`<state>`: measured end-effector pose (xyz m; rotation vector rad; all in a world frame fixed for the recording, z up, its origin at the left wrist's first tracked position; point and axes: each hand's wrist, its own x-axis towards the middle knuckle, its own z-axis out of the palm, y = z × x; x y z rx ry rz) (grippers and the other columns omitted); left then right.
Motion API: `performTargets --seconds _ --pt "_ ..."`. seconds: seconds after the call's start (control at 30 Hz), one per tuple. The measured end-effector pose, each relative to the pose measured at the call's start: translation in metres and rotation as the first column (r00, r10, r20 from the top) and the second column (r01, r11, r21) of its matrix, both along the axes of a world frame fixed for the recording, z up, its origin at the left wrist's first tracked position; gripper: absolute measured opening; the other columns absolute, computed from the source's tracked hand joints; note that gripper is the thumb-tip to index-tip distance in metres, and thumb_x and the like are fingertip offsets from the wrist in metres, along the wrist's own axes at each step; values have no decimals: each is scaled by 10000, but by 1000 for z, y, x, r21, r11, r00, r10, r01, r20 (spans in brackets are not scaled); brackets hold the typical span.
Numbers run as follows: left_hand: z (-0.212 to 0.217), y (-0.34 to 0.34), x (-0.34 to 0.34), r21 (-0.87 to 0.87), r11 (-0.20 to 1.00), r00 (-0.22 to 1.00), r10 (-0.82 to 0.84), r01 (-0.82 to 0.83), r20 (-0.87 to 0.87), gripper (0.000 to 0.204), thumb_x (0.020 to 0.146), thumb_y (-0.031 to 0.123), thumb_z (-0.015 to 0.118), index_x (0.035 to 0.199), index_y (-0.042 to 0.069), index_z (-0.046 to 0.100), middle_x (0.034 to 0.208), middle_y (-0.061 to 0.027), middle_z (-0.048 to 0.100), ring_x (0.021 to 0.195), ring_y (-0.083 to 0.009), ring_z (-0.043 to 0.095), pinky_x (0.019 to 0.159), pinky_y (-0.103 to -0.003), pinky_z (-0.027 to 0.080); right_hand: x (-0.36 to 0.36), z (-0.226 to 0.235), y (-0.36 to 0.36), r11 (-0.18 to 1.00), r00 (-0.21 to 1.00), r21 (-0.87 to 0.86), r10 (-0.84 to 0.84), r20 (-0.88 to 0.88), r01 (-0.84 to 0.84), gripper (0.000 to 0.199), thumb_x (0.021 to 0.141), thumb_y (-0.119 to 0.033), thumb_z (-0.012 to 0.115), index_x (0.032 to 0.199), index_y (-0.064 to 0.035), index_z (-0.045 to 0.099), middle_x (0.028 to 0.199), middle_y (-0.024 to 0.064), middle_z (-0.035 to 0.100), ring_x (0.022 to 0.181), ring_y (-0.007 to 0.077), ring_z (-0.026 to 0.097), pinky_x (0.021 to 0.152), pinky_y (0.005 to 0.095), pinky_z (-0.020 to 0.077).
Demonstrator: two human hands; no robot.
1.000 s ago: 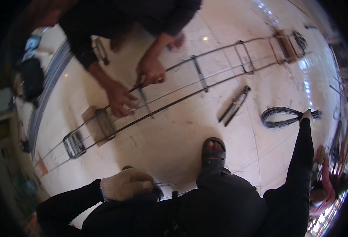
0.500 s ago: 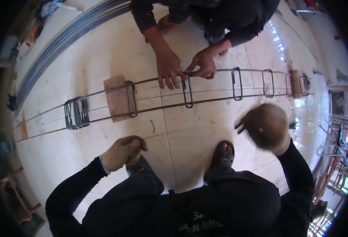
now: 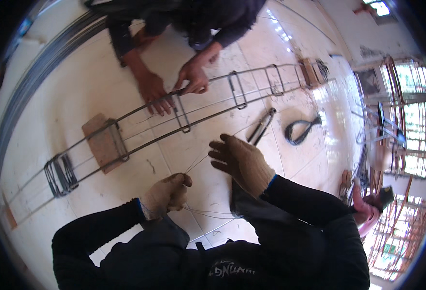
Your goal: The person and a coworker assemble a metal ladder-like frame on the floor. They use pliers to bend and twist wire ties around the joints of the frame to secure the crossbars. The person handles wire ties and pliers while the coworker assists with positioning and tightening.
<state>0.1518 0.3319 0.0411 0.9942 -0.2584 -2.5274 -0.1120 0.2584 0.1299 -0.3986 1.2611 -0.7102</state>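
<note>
Your right hand [image 3: 242, 162], now lowered and spread open beside the rebar cage [image 3: 184, 111]; your left hand [image 3: 167, 193] pinches thin tie wire [image 3: 196, 162].

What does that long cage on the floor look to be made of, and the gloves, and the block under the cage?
The long cage looks like bare steel rod: thin, dull grey, bent into rectangular loops. The gloves on the left hand and right hand seem knitted cotton, beige and ribbed, one with a blue cuff. The block looks like raw wood, pale brown and matt.
</note>
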Motion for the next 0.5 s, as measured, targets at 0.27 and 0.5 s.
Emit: performTargets --seconds 0.27,0.5 --pt "-3 -16 -57 161 977 987 -125 140 -101 352 1222 399 450 1188 91 618 690 42 396 584 -111 387 549 -301 336 -72 -10 -37 884 943 -340 -330 34 321 620 1204 -423 472 1609 39 387 1533 231 577 1370 403 629 1190 572 521" --pt "-8 -39 -70 -106 940 943 -310 323 122 381 1222 396 460 1175 72 657 707 34 469 583 -111 428 558 -292 375 -67 -13 -38 868 880 -297 -453 -143 399 387 1176 -380 555 1363 -42 581 841 -32 486 688 119 465 750 360 538"
